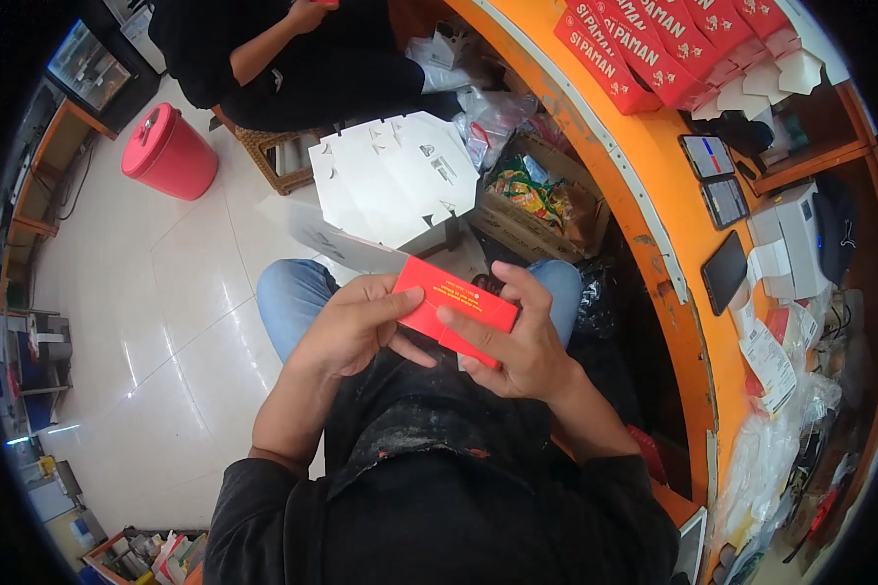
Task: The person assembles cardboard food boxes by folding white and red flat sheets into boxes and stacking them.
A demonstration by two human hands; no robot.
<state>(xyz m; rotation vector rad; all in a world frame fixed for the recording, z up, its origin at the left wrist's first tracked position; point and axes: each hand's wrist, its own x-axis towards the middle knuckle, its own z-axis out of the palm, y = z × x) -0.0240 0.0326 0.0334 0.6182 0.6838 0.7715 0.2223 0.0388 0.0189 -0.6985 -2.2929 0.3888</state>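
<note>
Above my lap I hold a small red cardboard box [439,291] with yellow print on its upper face. My left hand [361,320] grips its left end, with the thumb lying on top. At the right end, my right hand [519,343] has its fingers over the top and around the near corner. The box's underside is hidden. Just beyond my hands lies a stack of flat white cardboard blanks [385,185] with cut slots and black print.
A seated co-worker [254,58] is across from me, holding something red. Red folded boxes [654,58] line the orange counter [644,146], with phones [717,180], a tablet [725,273] and a label printer [790,239]. A carton of packets [541,200] and a red lidded bin [171,153] stand on the floor.
</note>
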